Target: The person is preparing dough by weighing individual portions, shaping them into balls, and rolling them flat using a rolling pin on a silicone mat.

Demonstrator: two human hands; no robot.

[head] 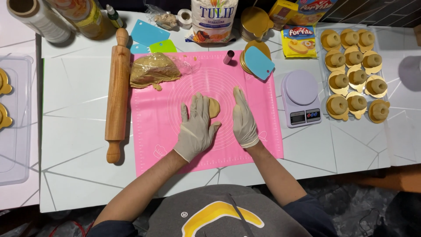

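Observation:
A pink baking mat (153, 118) lies on the white table. My left hand (196, 127), in a pale glove, lies flat on a small piece of tan dough (214, 107) at the mat's middle, covering most of it. My right hand (243, 117), also gloved, rests flat on the mat just right of the dough with fingers together and holds nothing. A bigger lump of dough in clear wrap (153, 69) sits at the mat's upper left corner.
A wooden rolling pin (117, 94) lies left of the mat. A small lilac kitchen scale (301, 97) stands to the right, beside a tray of several shaped dough pieces on gold boards (354, 74). Scrapers, a flour bag and packets line the back edge.

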